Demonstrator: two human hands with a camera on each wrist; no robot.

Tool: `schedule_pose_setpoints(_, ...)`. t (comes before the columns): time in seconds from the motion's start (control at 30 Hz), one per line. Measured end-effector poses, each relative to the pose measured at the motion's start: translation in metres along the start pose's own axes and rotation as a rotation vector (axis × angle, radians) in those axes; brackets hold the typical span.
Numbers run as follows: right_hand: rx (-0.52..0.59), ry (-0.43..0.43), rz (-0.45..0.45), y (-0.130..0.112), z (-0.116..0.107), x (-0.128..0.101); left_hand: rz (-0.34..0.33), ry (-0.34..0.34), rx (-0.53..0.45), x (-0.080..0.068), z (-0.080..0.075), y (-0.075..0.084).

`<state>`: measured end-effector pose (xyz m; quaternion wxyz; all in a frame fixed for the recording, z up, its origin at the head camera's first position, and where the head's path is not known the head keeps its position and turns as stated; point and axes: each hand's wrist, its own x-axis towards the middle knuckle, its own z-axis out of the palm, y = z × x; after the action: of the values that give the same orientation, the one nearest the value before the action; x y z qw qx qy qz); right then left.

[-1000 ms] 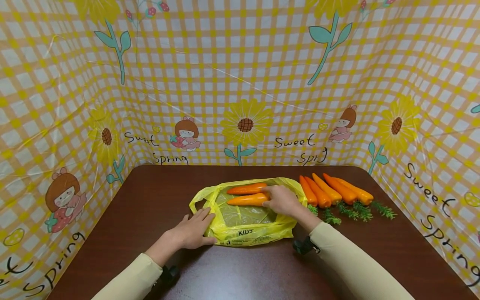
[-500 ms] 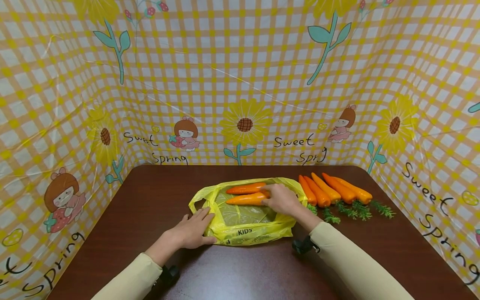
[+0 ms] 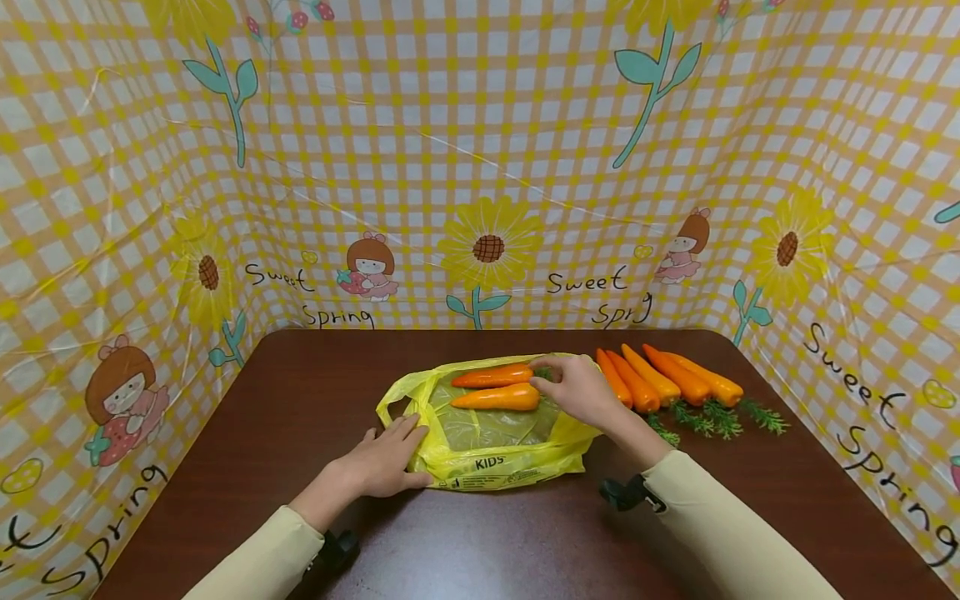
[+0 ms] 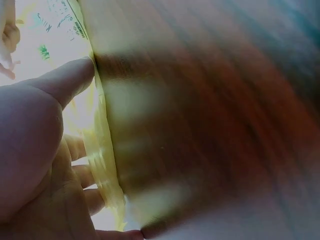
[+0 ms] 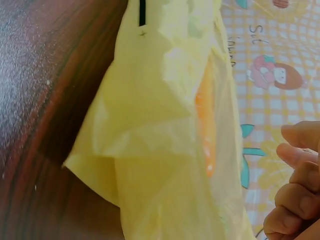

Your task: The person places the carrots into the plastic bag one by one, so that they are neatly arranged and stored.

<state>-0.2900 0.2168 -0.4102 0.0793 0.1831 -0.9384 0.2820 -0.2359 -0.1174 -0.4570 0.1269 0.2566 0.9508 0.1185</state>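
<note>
Your left hand [image 3: 382, 467] lies flat with straight fingers on the near left corner of the yellow bag [image 3: 487, 454], pinning it to the table [image 3: 315, 383] about midway between the left and right edges. Your right hand [image 3: 581, 390] hovers over the bag's open right end, fingers loosely curled and holding nothing, just beside the two carrots [image 3: 495, 387] lying inside. Five more carrots [image 3: 667, 379] lie in a row near the far right corner.

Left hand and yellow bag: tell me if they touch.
Touching. In the head view the left hand lies flat on the yellow bag's near left edge; the left wrist view shows plastic against its fingers.
</note>
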Motion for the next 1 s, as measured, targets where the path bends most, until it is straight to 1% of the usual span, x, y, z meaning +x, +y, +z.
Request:
schedule_pose_setpoints(0.13, 0.045, 0.064, -0.004, 0.003, -0.009, -0.004, -0.007, -0.002, -0.001, 0.001, 0.0, 0.001)
schedule_pose_setpoints(0.27, 0.1, 0.126, 0.019, 0.007, -0.019, -0.009, -0.008, -0.001, 0.0, 0.001, 0.0, 0.001)
schedule_pose_setpoints(0.4, 0.116, 0.165, 0.063, 0.015, -0.026, -0.013, -0.01, 0.002, -0.001, 0.001, 0.0, 0.002)
schedule_pose_setpoints(0.47, 0.103, 0.182, 0.083, 0.02, -0.028, -0.014, -0.009, 0.007, 0.003, 0.001, -0.001, 0.002)
schedule_pose_setpoints(0.6, 0.09, 0.224, 0.107, 0.028, -0.033, -0.016, -0.008, 0.013, 0.012, 0.001, 0.0, 0.001)
schedule_pose_setpoints(0.67, 0.101, 0.246, 0.122, 0.031, -0.036, -0.018, -0.006, 0.015, 0.013, 0.0, 0.0, 0.001)
schedule_pose_setpoints(0.87, 0.159, 0.303, 0.22, 0.042, -0.043, -0.025, -0.008, 0.016, 0.021, 0.0, 0.0, 0.002)
schedule_pose_setpoints(1.0, 0.168, 0.317, 0.294, 0.051, -0.045, -0.029, -0.014, 0.012, 0.02, 0.0, -0.001, 0.002)
